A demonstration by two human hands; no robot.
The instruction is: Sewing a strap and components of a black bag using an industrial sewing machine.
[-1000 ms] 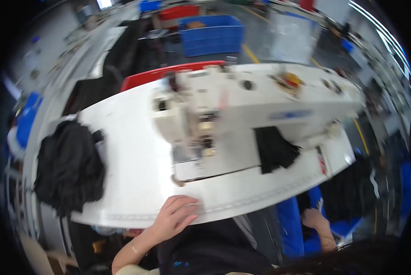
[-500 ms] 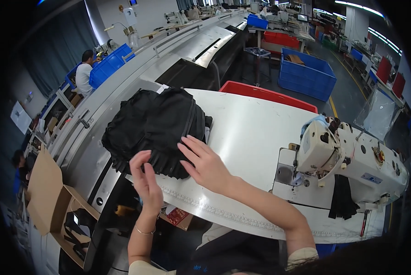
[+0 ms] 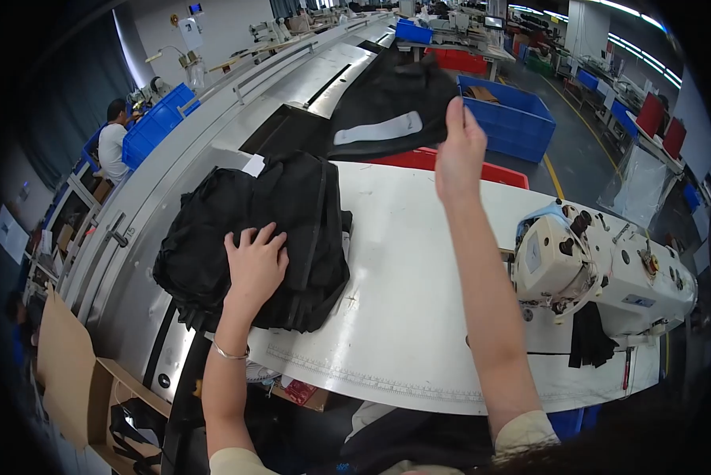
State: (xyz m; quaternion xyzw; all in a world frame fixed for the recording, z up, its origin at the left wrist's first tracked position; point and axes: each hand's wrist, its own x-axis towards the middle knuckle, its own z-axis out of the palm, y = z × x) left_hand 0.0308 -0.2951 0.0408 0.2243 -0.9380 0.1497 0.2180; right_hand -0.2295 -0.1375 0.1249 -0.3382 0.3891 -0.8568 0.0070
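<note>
A pile of black fabric pieces (image 3: 197,261) sits on the left of the white sewing table (image 3: 403,317). My left hand (image 3: 254,267) rests on the pile with its fingers spread. Up at the centre, my right hand (image 3: 461,154) grips the right corner of a loose black piece (image 3: 387,91), which has a pale grey-white strip (image 3: 375,131) along its lower part and is held raised beyond the far edge of the table. On the right stands a white industrial sewing machine (image 3: 632,285), with black cloth (image 3: 589,336) hanging below its arm.
Behind the table are a red crate (image 3: 498,172), a large blue crate (image 3: 514,127) and a metal track (image 3: 133,245). A person in a white top (image 3: 114,146) sits beside a blue bin (image 3: 149,131) at the far left. An open cardboard box (image 3: 62,364) is at the lower left.
The view has swung toward the pile. My left hand has settled on it, and my right hand has gone from the pile up and away, lifting one black piece.
</note>
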